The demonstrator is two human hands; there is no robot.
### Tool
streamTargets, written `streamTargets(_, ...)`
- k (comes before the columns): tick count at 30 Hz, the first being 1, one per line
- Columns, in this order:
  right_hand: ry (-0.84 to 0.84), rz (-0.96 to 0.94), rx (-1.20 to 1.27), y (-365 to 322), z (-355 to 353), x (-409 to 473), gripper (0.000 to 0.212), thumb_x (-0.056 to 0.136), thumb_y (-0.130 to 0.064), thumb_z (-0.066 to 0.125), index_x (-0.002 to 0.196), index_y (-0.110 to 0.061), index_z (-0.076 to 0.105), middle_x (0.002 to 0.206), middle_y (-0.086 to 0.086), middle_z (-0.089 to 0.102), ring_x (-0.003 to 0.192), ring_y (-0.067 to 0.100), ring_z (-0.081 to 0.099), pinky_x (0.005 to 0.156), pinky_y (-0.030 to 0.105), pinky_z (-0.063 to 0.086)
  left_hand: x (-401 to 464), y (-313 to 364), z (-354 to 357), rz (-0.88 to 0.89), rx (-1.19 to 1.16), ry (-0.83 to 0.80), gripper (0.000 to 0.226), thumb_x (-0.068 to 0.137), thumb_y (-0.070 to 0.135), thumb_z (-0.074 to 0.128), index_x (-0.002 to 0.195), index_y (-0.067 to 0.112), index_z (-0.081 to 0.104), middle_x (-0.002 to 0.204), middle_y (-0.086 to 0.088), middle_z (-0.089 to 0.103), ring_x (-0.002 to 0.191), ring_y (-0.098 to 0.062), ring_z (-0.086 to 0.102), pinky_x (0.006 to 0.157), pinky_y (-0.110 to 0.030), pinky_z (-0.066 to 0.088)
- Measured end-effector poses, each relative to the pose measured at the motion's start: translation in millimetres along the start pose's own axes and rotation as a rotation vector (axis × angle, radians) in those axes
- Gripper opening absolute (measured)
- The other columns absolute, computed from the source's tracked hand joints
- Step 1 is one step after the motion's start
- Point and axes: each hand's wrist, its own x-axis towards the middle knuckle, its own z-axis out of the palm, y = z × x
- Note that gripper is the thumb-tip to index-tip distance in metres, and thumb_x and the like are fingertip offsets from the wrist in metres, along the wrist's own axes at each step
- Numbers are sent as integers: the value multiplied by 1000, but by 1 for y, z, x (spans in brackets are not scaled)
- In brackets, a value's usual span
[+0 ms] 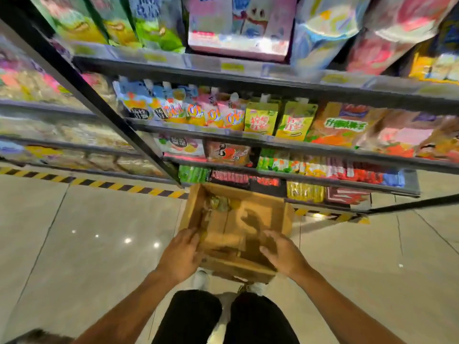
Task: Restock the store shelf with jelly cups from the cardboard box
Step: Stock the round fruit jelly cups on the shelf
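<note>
Head view: the cardboard box [238,224] sits on the floor before the shelf [273,142], nearly emptied, with a few jelly cups [219,203] left in its far corner. Left hand [180,254] and right hand [285,254] reach in, fingers relaxed, holding nothing.

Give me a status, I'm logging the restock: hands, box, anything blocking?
Left hand and right hand open over cardboard box on floor. Few packets left in far corner. Nothing blocking.
</note>
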Motion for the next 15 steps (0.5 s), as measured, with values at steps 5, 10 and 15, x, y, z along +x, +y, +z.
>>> streamTargets(5, -29, 89, -19, 54, 77, 108, 57, 97, -47, 60, 149, -34, 42, 143, -4, 56, 134, 23, 53, 108, 35, 45, 70, -47, 100, -53, -26, -79, 60, 89, 38, 68, 143, 17, 50, 145, -7, 50, 130, -32, 52, 104, -42, 48)
streamTargets(10, -80, 147, 42, 108, 155, 216, 61, 97, -42, 63, 151, -29, 38, 144, -5, 56, 134, 19, 52, 108, 28, 41, 142, -92, 199, -38, 29, -191, 68, 95, 43, 55, 155, 23, 29, 159, -9, 29, 146, -36, 31, 115, -51, 38)
streamTargets(15, -88, 180, 196, 145, 213, 306, 61, 100, -23, 62, 154, -22, 34, 133, -3, 55, 122, 12, 52, 89, 12, 38, 201, -133, 275, -131, 55, -328, 66, 99, 47, 47, 156, 30, 19, 164, -7, 16, 152, -35, 15, 122, -52, 25)
